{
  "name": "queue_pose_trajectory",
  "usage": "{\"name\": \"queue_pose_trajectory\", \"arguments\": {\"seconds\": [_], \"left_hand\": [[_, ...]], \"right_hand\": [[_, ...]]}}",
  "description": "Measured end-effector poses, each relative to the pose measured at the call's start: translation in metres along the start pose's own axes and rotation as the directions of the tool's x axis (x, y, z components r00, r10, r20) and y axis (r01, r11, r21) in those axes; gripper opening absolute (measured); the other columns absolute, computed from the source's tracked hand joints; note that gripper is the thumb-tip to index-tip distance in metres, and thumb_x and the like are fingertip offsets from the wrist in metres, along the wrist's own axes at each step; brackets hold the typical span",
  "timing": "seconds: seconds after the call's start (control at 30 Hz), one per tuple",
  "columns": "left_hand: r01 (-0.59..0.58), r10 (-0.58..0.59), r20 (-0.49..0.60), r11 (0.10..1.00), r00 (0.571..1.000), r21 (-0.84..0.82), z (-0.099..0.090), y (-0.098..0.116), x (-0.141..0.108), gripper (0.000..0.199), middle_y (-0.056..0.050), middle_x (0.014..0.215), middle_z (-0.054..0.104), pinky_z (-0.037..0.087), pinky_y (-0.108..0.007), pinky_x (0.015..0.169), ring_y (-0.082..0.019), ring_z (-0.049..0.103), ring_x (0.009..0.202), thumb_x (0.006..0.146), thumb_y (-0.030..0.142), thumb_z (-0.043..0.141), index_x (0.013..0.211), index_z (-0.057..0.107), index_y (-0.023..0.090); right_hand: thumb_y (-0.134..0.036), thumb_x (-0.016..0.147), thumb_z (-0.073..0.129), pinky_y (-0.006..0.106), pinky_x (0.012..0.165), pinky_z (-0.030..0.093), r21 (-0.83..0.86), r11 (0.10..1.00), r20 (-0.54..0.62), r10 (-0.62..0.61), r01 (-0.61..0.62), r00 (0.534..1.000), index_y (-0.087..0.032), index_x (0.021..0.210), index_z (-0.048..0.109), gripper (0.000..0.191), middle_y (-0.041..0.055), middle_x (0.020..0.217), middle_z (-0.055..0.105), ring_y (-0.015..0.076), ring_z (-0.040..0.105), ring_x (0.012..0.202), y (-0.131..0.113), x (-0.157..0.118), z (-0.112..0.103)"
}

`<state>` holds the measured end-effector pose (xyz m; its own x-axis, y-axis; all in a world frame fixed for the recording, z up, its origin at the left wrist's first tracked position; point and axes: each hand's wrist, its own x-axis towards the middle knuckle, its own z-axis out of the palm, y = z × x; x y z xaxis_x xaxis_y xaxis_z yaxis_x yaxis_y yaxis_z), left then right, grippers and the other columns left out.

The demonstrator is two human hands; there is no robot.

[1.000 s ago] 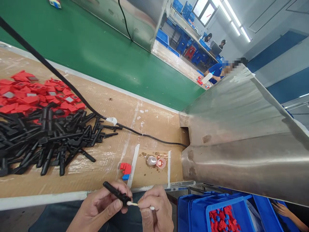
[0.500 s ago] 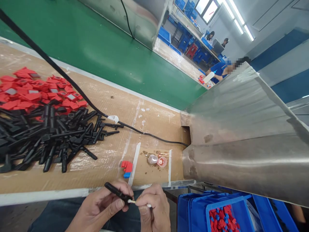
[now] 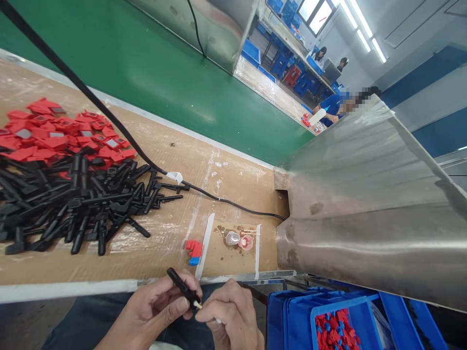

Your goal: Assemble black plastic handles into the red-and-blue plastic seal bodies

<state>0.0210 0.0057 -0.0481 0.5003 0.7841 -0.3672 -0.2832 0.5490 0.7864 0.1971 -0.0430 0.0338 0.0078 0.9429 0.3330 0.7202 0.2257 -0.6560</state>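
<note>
Seen from my distant post, the left hand [image 3: 146,311] pinches a black part [image 3: 176,279] at seven o'clock; the right hand [image 3: 233,311], clamped on a cotton swab [image 3: 197,305], has drawn closer, angling its tip against the part's end. Black pieces [image 3: 54,218] lie heaped at nine.

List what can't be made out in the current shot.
All in the head view:
- Middle of the swab: hidden by the fingers of the right hand.
- Grip side of the black part: covered by the left hand.
- Lower layers of the black pile: under the top pieces; left end cut off by the edge.
- Liquid level in the pink cup: too small.
</note>
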Motion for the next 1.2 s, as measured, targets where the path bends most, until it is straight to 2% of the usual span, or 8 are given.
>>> {"name": "queue_pose_trajectory", "arguments": {"seconds": [0.13, 0.27, 0.53, 0.63, 0.73, 0.87, 1.0, 1.2], "left_hand": [[-0.01, 0.011, -0.03, 1.0, 0.999, 0.023, 0.0, 0.0, -0.001, 0.034, -0.005, 0.09, 0.079, 0.062, -0.03, 0.071, -0.024, 0.071, 0.075, 0.086, 0.062, 0.088, 0.092, 0.088, 0.029], [-0.045, 0.047, -0.045, 0.998, 0.998, 0.047, 0.0, -0.005, -0.003, 0.03, -0.005, 0.092, 0.079, 0.063, -0.029, 0.073, -0.025, 0.072, 0.079, 0.087, 0.06, 0.088, 0.09, 0.089, 0.03], [-0.091, 0.1, -0.098, 0.991, 0.99, 0.095, 0.003, -0.003, -0.005, 0.027, -0.008, 0.093, 0.081, 0.066, -0.03, 0.079, -0.03, 0.077, 0.091, 0.086, 0.058, 0.088, 0.088, 0.09, 0.031], [-0.089, 0.102, -0.113, 0.99, 0.988, 0.11, 0.003, -0.002, -0.004, 0.03, -0.008, 0.09, 0.082, 0.066, -0.032, 0.082, -0.032, 0.078, 0.092, 0.085, 0.06, 0.088, 0.086, 0.089, 0.031], [-0.065, 0.08, -0.145, 0.993, 0.986, 0.103, 0.003, -0.009, -0.002, 0.037, -0.007, 0.086, 0.08, 0.065, -0.032, 0.073, -0.03, 0.075, 0.08, 0.081, 0.065, 0.088, 0.084, 0.088, 0.028], [-0.084, 0.1, -0.168, 0.992, 0.981, 0.098, 0.001, -0.016, 0.001, 0.047, -0.006, 0.081, 0.079, 0.064, -0.031, 0.072, -0.028, 0.074, 0.078, 0.078, 0.072, 0.087, 0.083, 0.086, 0.025], [-0.035, 0.046, -0.14, 0.996, 0.989, 0.082, 0.003, -0.001, -0.001, 0.048, -0.007, 0.082, 0.079, 0.063, -0.03, 0.074, -0.029, 0.075, 0.082, 0.076, 0.073, 0.09, 0.081, 0.087, 0.026], [0.004, -0.018, -0.263, 0.999, 0.965, -0.052, 0.029, 0.031, -0.011, 0.054, -0.003, 0.077, 0.076, 0.058, -0.029, 0.067, -0.024, 0.07, 0.073, 0.063, 0.078, 0.096, 0.075, 0.085, 0.026]], "right_hand": [[-0.04, 0.118, 0.052, 0.024, 0.055, 0.054, 0.026, 0.999, -0.019, -0.039, 0.04, 0.999, -0.029, 0.106, 0.076, 0.029, 0.0012, 0.083, 0.075, 0.016, 0.07, 0.069, 0.013, 0.002, 0.001], [-0.041, 0.116, 0.055, 0.026, 0.055, 0.054, -0.019, 0.994, -0.078, -0.106, 0.104, 0.991, -0.027, 0.105, 0.074, 0.025, 0.0, 0.077, 0.072, 0.016, 0.069, 0.062, 0.017, 0.004, 0.003], [-0.036, 0.114, 0.058, 0.03, 0.056, 0.049, -0.054, 0.998, -0.256, 0.028, -0.043, 0.966, -0.027, 0.091, 0.069, 0.027, 0.0, 0.072, 0.069, 0.0174, 0.062, 0.057, 0.007, -0.004, 0.019], [-0.036, 0.115, 0.055, 0.031, 0.059, 0.052, -0.068, 0.997, -0.183, 0.029, -0.042, 0.983, -0.027, 0.097, 0.072, 0.026, 0.0018, 0.076, 0.072, 0.0196, 0.067, 0.063, 0.007, -0.005, 0.017], [-0.043, 0.119, 0.047, 0.03, 0.062, 0.054, -0.058, 0.998, -0.099, -0.008, 0.002, 0.995, -0.028, 0.102, 0.072, 0.034, 0.0023, 0.079, 0.075, 0.0191, 0.069, 0.066, 0.005, -0.002, 0.013], [-0.037, 0.12, 0.046, 0.026, 0.061, 0.051, -0.053, 0.993, -0.064, -0.109, 0.106, 0.992, -0.026, 0.096, 0.068, 0.034, -0.0001, 0.075, 0.075, 0.0153, 0.066, 0.064, 0.003, 0.005, 0.01], [-0.031, 0.119, 0.05, 0.026, 0.064, 0.052, -0.003, 0.973, -0.022, -0.229, 0.229, 0.973, -0.024, 0.096, 0.068, 0.03, -0.0006, 0.075, 0.078, 0.0128, 0.067, 0.062, 0.001, 0.012, 0.006], [-0.042, 0.119, 0.05, 0.025, 0.057, 0.05, 0.005, 0.981, -0.073, -0.191, 0.192, 0.979, -0.026, 0.099, 0.071, 0.034, -0.0016, 0.074, 0.077, 0.0121, 0.067, 0.059, 0.008, 0.013, 0.001]]}}
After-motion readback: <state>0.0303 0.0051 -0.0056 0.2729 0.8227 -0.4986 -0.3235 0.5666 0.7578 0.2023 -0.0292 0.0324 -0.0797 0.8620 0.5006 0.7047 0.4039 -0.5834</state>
